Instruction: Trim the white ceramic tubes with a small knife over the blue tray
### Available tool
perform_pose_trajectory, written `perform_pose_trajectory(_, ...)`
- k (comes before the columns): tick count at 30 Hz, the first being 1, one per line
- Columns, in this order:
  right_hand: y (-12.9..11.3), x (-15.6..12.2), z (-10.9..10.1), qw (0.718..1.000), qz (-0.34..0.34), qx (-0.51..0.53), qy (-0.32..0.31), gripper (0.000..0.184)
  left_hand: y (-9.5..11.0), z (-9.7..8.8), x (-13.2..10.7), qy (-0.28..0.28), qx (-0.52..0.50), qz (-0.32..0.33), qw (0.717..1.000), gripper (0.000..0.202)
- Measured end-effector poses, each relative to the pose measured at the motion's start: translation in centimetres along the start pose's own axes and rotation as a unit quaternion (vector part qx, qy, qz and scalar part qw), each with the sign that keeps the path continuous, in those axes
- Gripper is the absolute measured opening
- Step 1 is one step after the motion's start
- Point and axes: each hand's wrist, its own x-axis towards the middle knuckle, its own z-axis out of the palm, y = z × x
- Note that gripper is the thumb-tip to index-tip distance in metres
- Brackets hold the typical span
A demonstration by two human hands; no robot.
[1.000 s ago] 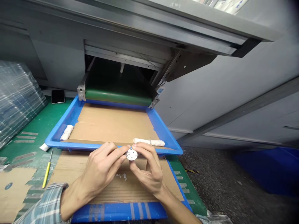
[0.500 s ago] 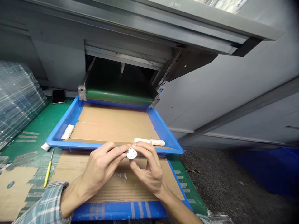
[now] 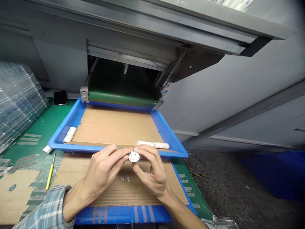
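Between my hands is a small white cylindrical piece (image 3: pixel 134 156), its round end with several small dark holes turned toward me. My left hand (image 3: pixel 105 170) pinches its left side with thumb and forefinger. On the other side, the fingertips and thumb of my right hand (image 3: pixel 152 171) close around it. Both hands are above a cardboard sheet (image 3: pixel 114 194), just in front of the near rim of a blue tray (image 3: pixel 95 148). Just beyond my right fingers, a white wrapped roll (image 3: pixel 162 145) lies in the tray. The rest of the held piece is hidden behind its end face and my fingers.
Another white roll (image 3: pixel 70 134) lies at the tray's left side. A green conveyor belt (image 3: pixel 124 98) ends over the tray's far edge. On the green table are a yellow-handled screwdriver (image 3: pixel 50 176), a phone (image 3: pixel 60 98) and a stack of clear plastic (image 3: pixel 19 101).
The round end of the white piece has turned slightly between my fingers. Both hands keep nearly the same place, and the view has shifted a little.
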Motion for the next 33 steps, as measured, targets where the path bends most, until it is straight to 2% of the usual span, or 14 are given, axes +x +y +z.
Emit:
perform_pose_trajectory(8,0.2,-0.1,0.0,1.0,0.001,-0.01,0.008,0.05,0.0,0.1,0.1,0.035,0.079,0.039,0.996,0.018)
perform_pose_trajectory(14,0.2,0.0,-0.1,0.999,-0.008,-0.043,0.008,0.049,0.2,0.3,0.1,0.032,0.101,0.044,0.993,0.01)
perform_pose_trajectory(17,0.4,-0.1,-0.1,0.995,-0.037,-0.087,0.016,0.051,0.3,0.5,0.0,0.028,0.095,0.033,0.995,0.011)
perform_pose_trajectory(20,0.8,-0.5,0.0,0.986,-0.077,-0.149,0.026,0.05,0.4,0.7,-0.3,0.018,0.042,-0.006,0.999,0.013)
perform_pose_trajectory(22,1.1,-0.7,0.2,0.978,-0.094,-0.183,0.032,0.047,0.5,0.7,-0.4,-0.001,-0.027,-0.062,0.998,0.012)
perform_pose_trajectory(24,1.2,-0.8,0.3,0.973,-0.103,-0.204,0.039,0.046,0.7,0.7,-0.3,-0.021,-0.116,-0.13,0.985,0.011)
perform_pose_trajectory(27,1.1,-0.6,0.3,0.971,-0.105,-0.207,0.051,0.047,0.9,0.6,0.0,-0.032,-0.237,-0.208,0.948,0.015)
perform_pose_trajectory(30,0.7,-0.1,0.1,0.982,-0.077,-0.164,0.048,0.05,0.9,0.5,0.2,-0.012,-0.281,-0.228,0.932,0.021)
perform_pose_trajectory(33,0.3,0.2,-0.1,0.996,-0.025,-0.076,0.038,0.048,0.6,0.6,-0.1,0.01,-0.264,-0.2,0.943,0.026)
